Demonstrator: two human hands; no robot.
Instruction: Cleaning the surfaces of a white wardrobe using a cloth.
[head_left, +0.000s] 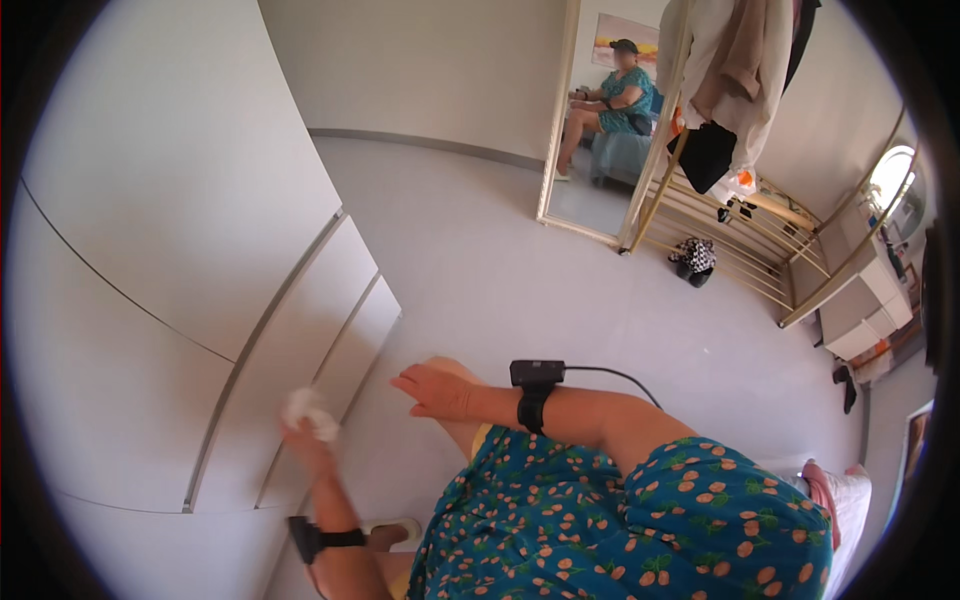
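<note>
My left hand grips a crumpled white cloth or tissue. Both are motion-blurred in front of the lower drawer fronts of a white cabinet; whether the cloth touches the surface I cannot tell. My right hand holds nothing, its fingers stretched out over my bent knee. Each wrist or forearm wears a black strap with a small device; a cable runs from the right device. Below my arms spreads a teal garment with a fruit print.
A framed standing mirror reflects a seated person. Beside it, a gold metal rack carries hanging clothes, with a checked bag on its lower shelf. A white dressing table stands far right. One light shoe shows below.
</note>
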